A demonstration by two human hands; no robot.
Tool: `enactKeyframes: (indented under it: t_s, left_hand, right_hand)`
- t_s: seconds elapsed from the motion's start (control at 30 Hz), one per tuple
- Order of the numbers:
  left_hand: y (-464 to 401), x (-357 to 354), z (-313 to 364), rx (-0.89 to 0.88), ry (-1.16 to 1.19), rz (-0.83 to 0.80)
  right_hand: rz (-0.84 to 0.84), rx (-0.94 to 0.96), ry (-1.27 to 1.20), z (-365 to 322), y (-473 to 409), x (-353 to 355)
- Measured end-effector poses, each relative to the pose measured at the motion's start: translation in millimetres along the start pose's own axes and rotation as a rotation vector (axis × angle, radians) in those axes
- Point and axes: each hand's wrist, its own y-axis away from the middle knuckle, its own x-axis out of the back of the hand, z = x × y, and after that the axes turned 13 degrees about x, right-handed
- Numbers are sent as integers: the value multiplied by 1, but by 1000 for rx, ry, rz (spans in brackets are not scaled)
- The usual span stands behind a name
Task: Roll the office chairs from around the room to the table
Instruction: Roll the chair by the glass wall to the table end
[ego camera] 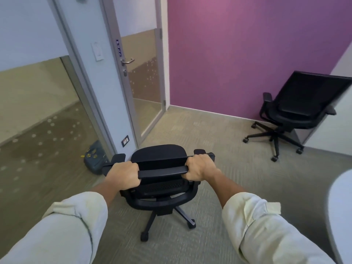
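A black office chair [159,189] stands directly in front of me, its backrest toward me and its seat facing away. My left hand [122,177] grips the left end of the backrest's top bar. My right hand [200,167] grips the right end of the same bar. Both arms wear rolled-up pale sleeves. A second black office chair [293,113] with a mesh back stands in the far right corner against the purple wall, untouched. The curved white edge of a table [341,212] shows at the right border.
A glass door [144,82] with a metal handle stands ahead on the left, beside a glass partition. A dark bag [95,159] lies on the floor by the door frame, just left of the held chair. Grey carpet [219,149] stretches between the two chairs.
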Motion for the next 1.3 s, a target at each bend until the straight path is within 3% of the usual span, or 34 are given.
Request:
enactKeyframes:
  t_s: [0.57, 0.97, 1.3]
  left_hand:
    - [61, 12, 73, -278, -2, 15]
    - [-10, 13, 82, -635, -66, 119]
    - [-68, 24, 99, -960, -134, 178]
  right_hand:
    - [83, -256, 35, -21, 145, -21]
    - [91, -618, 106, -56, 151, -32]
    - [97, -954, 9, -107, 136, -38]
